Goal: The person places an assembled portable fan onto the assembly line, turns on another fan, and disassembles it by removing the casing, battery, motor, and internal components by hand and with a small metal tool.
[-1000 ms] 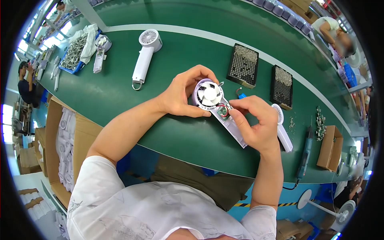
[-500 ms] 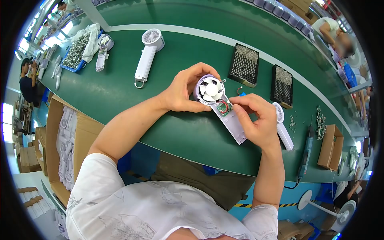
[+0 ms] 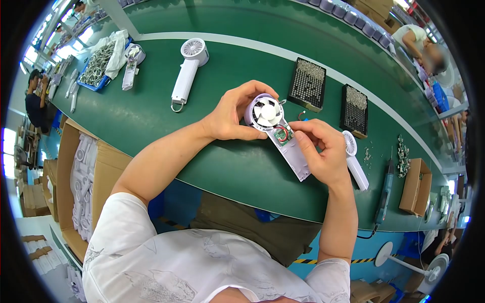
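An opened handheld fan (image 3: 295,155) lies tilted between my hands over the green bench, its white blades and inner side facing up. My left hand (image 3: 236,113) curls round the purple-rimmed fan head, thumb below and fingers over the top. Inside the handle, a small green circuit board (image 3: 281,135) with red and black wires sits just under the head. My right hand (image 3: 326,151) is closed at the handle's right edge, its thumb and fingertips right beside the board. A blue part (image 3: 303,119) with a thin lead shows behind the right fingers.
Whole fans, one upper left (image 3: 187,76) and one by my right wrist (image 3: 356,164), lie on the bench (image 3: 227,166). Two black trays (image 3: 306,83) of small metal parts stand behind. An electric screwdriver (image 3: 386,194) and a cardboard box (image 3: 417,187) are right; a blue basket (image 3: 94,87) holds metal rings.
Both hands keep the same grip on the fan. The view has shifted slightly, so the bench items at the right appear a little further left.
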`<state>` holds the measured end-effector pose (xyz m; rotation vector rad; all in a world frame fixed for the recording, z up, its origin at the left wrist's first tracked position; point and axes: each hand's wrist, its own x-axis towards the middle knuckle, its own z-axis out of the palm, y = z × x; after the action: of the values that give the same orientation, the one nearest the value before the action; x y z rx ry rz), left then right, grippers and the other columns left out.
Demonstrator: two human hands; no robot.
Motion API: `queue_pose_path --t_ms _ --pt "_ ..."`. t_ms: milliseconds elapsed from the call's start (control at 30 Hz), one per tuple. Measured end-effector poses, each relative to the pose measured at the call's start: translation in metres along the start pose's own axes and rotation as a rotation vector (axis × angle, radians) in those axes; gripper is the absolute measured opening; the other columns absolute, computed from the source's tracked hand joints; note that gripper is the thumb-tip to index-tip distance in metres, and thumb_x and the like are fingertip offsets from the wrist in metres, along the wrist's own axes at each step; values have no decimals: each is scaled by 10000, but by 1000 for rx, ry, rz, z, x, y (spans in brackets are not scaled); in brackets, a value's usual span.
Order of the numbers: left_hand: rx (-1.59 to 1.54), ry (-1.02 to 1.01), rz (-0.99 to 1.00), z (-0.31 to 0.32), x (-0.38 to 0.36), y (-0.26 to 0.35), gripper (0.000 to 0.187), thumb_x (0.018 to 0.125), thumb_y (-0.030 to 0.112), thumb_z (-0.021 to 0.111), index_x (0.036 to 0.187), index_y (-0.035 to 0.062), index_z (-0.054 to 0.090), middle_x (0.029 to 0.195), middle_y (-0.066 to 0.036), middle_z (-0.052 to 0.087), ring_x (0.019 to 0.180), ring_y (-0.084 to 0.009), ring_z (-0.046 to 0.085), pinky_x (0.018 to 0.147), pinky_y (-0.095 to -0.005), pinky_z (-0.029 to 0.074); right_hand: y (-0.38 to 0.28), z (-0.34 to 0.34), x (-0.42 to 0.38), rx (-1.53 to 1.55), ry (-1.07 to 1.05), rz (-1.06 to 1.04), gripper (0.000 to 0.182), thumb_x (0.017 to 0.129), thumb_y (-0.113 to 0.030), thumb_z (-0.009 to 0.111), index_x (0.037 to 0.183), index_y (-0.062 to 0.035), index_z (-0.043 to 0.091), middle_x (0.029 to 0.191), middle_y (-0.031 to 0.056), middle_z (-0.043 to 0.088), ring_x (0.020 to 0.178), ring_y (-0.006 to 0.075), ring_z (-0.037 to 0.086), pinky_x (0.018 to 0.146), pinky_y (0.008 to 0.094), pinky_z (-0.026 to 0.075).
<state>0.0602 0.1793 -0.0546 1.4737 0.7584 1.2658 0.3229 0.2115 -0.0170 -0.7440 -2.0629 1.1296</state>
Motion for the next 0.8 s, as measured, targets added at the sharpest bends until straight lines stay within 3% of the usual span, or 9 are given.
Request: queue_pose_path --t_ms 67,167,233,333,533,667,800 --pt "-27 6 20 1 0 0 737 672 83 894 1317 -6 549 1223 -86 620 1145 -165 615 1036 -324 480 -1 -1 0 5 -31 17 187 960 15 660 1132 38 730 964 60 673 822 81 650 697 208 509" --pt "-3 12 6 0 0 -1 769 644 40 871 1332 -3 530 1272 -130 634 1200 -211 620 1068 -366 483 -2 3 1 7 -12 9 177 947 26 665 1111 40 728 971 73 681 824 100 653 706 229 519" --pt "6 20 2 0 -1 0 773 643 37 875 1334 -5 529 1271 -125 629 1196 -206 619 1064 -363 484 -1 7 4 -63 118 -174 145 861 37 729 1002 10 754 919 97 703 743 164 676 657 269 546" --pt "21 27 -2 0 -1 0 782 640 31 880 1337 -7 529 1271 -117 621 1188 -199 617 1054 -354 487 -2 4 6 -178 124 -264 134 812 51 754 938 9 738 908 105 689 752 190 678 673 288 551" --pt "27 40 15 2 -1 1 751 669 87 915 1319 -4 551 1225 -85 622 1137 -156 622 1026 -314 485 -6 3 5 -208 104 -256 129 776 44 772 887 4 719 882 99 668 761 182 669 661 290 544" --pt "43 41 15 2 -1 1 750 668 88 918 1318 -1 553 1222 -82 627 1129 -153 626 1023 -314 489 -7 3 4 -214 101 -246 125 778 49 765 886 0 725 893 106 667 776 186 677 675 286 553" --pt "56 48 3 3 -1 2 749 671 90 919 1319 3 554 1217 -78 634 1128 -151 628 1019 -315 491 -10 4 4 -194 89 -239 297 762 -50 833 1029 8 717 948 132 678 840 231 691 753 317 576"
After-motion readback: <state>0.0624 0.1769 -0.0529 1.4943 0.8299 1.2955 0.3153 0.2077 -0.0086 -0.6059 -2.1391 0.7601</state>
